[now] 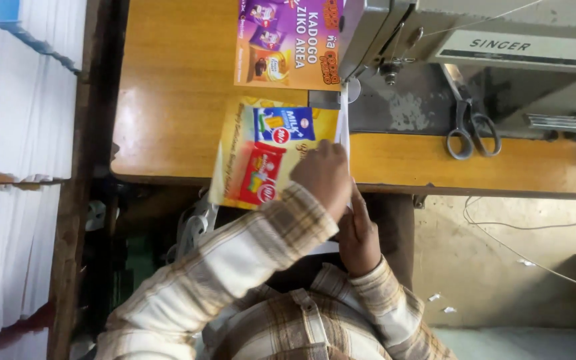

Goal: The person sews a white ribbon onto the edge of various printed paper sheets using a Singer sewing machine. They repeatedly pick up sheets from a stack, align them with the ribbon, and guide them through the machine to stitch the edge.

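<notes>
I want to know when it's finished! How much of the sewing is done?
One purple printed sheet already lies past the needle of the sewing machine, so it looks stitched. The yellow printed sheet is in hand: the left hand presses it flat and the right hand steadies its edge. The scissors lie untouched.

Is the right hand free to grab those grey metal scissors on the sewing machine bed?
Probably not at once: the right hand is pinching the white strip at the yellow printed sheet. The grey metal scissors lie uncovered, off to one side.

yellow leaflet (261, 157) – purple leaflet (288, 43) beyond
</notes>
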